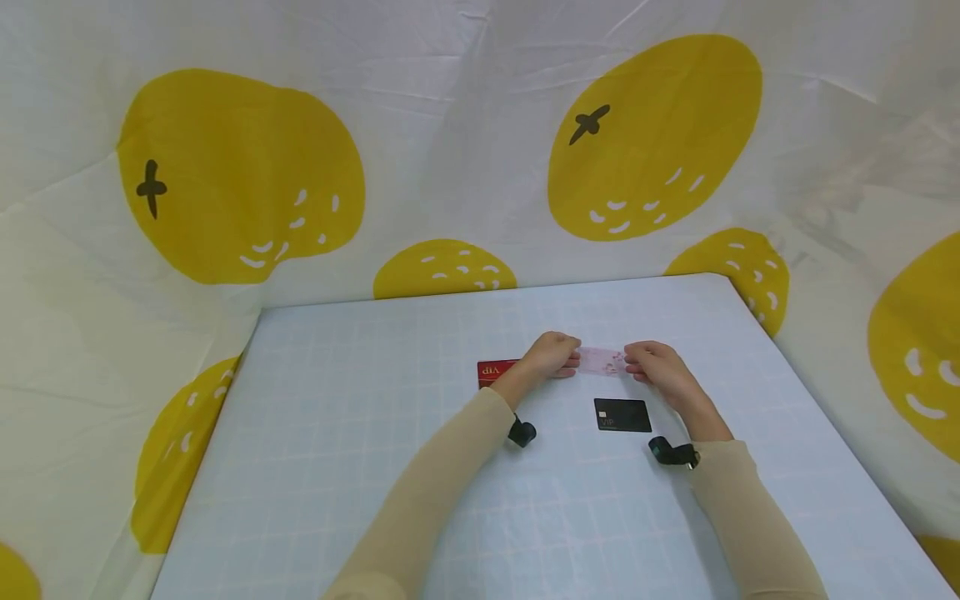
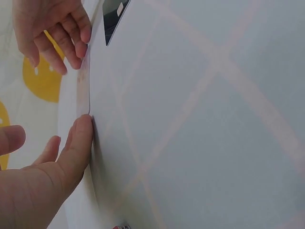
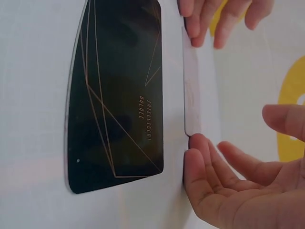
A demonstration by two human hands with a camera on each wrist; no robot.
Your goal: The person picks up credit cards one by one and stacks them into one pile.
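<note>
A pale pink card [image 1: 602, 362] with a faint reddish pattern lies on the table between two hands. My left hand [image 1: 552, 354] touches its left end with the fingertips, the thumb held apart in the left wrist view. At the opposite end, the fingers of my right hand [image 1: 660, 367] rest against the card's edge, and the thumb stands away from them in the right wrist view. Nearer to me lies a black VIP card [image 1: 622, 415], with thin gold lines showing in the right wrist view. A red VIP card [image 1: 495, 372] is partly hidden behind the left hand and wrist.
The table [image 1: 337, 433] has a pale blue checked cover. Behind it hangs a white cloth [image 1: 450, 167] with large yellow fruit prints, continuing along both sides. Small black wrist cameras [image 1: 522, 433] sit on both wrists, low over the table.
</note>
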